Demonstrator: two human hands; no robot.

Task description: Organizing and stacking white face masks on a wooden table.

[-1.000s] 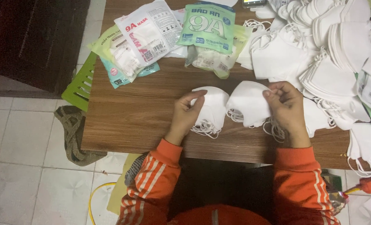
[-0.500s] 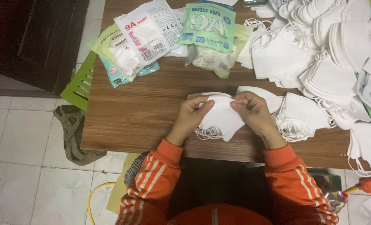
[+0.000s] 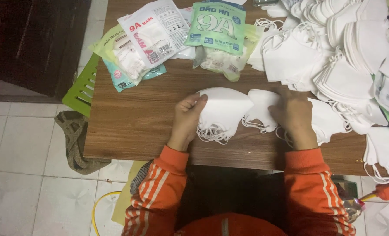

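My left hand [image 3: 186,119] grips the left edge of a small stack of folded white face masks [image 3: 224,111] lying on the wooden table [image 3: 137,118], elastic loops trailing toward me. My right hand [image 3: 294,114] rests on another white mask [image 3: 261,110] just to the right, fingers closed on it. Further loose white masks [image 3: 327,122] lie beside that hand. Both sleeves are orange with white stripes.
Sealed mask packets, white [image 3: 153,32] and green [image 3: 216,26], lie at the table's back. A large heap of white masks [image 3: 347,48] fills the back right. A green plastic stool [image 3: 83,89] and a grey rag [image 3: 74,140] sit on the tiled floor at left.
My hands were together on one stack; now my right hand has moved right onto a separate mask while my left hand keeps holding the stack.
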